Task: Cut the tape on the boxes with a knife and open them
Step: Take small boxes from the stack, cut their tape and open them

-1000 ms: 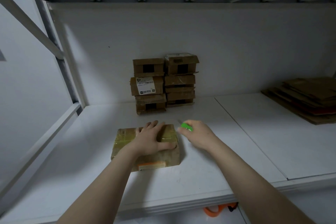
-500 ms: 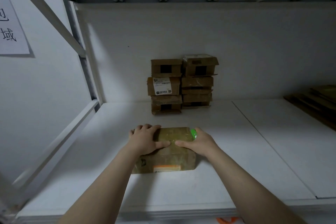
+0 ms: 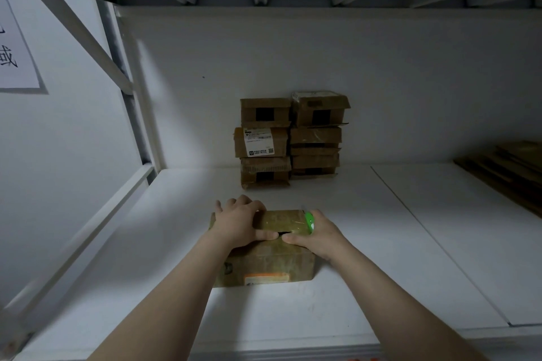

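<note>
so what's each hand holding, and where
The right hand grips the green knife by its handle; left hand holds the box, fingers curled over its far top edge.

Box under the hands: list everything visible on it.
The box is brown cardboard, its top bound in glossy yellowish tape, with an orange-and-white label on the near side. It lies flat on the white shelf, slightly skewed, flaps apparently shut; a small dark gap shows at the top's near edge. The left hand grips its far-left top, thumb on the near edge. The right hand holds a green knife at the right end, thumb touching the top.
</note>
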